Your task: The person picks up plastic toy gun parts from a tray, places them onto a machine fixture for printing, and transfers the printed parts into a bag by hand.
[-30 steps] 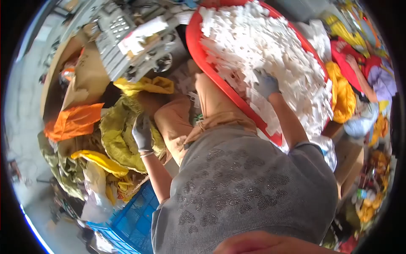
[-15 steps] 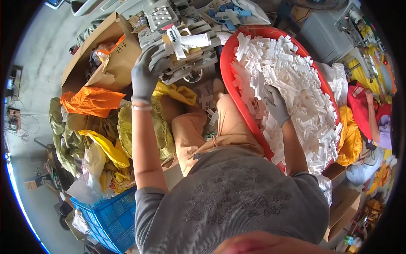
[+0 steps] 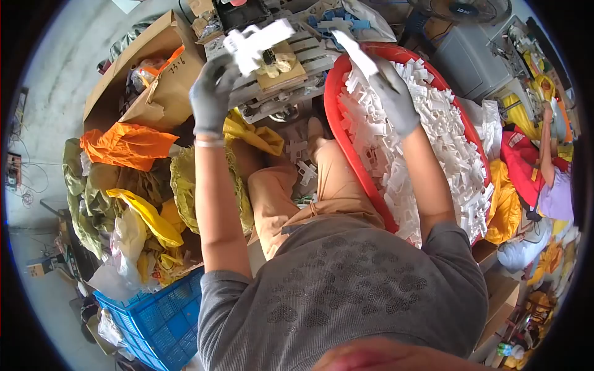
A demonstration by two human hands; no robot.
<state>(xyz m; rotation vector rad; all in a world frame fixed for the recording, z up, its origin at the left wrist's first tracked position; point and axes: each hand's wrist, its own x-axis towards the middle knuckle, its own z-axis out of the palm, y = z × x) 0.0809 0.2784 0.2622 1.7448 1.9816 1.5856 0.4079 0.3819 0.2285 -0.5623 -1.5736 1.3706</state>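
My left hand (image 3: 211, 99), in a grey glove, grips the end of a white toy gun (image 3: 257, 46), which is blurred and tilted above the fixture. Under it, the fixture's pale shaped block (image 3: 283, 62) shows on a wooden base (image 3: 279, 79) on the metal machine (image 3: 272, 105). My right hand (image 3: 396, 93), also gloved, is raised over the far part of the red tub (image 3: 334, 102). Its fingers are closed on a long white plastic piece (image 3: 354, 52), seen edge-on. White plastic toy gun pieces (image 3: 427, 148) fill the tub.
A cardboard box (image 3: 154, 86) stands left of the machine, with orange cloth (image 3: 127, 146) below it. A blue crate (image 3: 158, 328) is at lower left. Blue toy gun pieces (image 3: 340, 23) lie behind the tub, near a fan (image 3: 464, 9). Another person's arm (image 3: 547, 148) shows at far right.
The white toy gun has come up off the fixture in my left hand. My right hand has risen from the pile toward the machine, bringing a white piece with it.
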